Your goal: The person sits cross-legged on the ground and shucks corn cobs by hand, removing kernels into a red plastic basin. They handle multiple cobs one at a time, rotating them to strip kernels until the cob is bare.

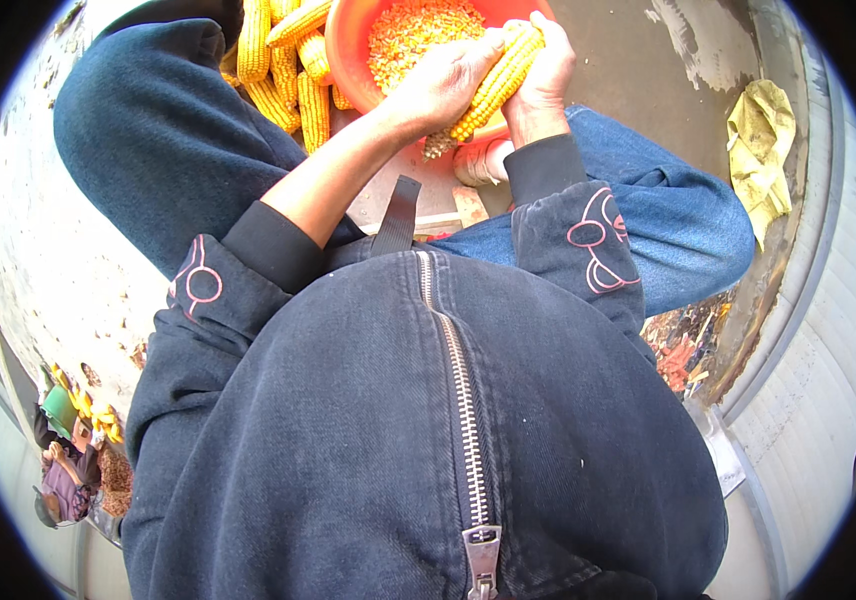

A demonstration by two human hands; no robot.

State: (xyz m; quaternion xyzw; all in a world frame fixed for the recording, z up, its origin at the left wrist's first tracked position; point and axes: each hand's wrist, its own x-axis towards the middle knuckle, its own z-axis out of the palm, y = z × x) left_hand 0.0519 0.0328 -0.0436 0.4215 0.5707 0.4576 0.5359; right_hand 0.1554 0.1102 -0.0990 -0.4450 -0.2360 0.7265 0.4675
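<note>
An ear of yellow corn (499, 84) is held slantwise between both hands over the near right rim of a red plastic basin (349, 56). My left hand (447, 79) lies against the ear's left side, thumb near its upper part. My right hand (548, 64) wraps the upper right side, fingertips over the far end. The ear's lower end shows a bare, whitish tip pointing towards me. Loose corn kernels (417, 37) lie in the basin. Left of the basin, several whole ears of corn (313, 112) are piled.
A shoe (477, 163) shows below the basin, between my bent knees. A crumpled yellow woven sack (762, 146) lies on the ground at the right. Far off at the lower left, another person (68, 480) sits near a green bucket (59, 411) and more ears of corn.
</note>
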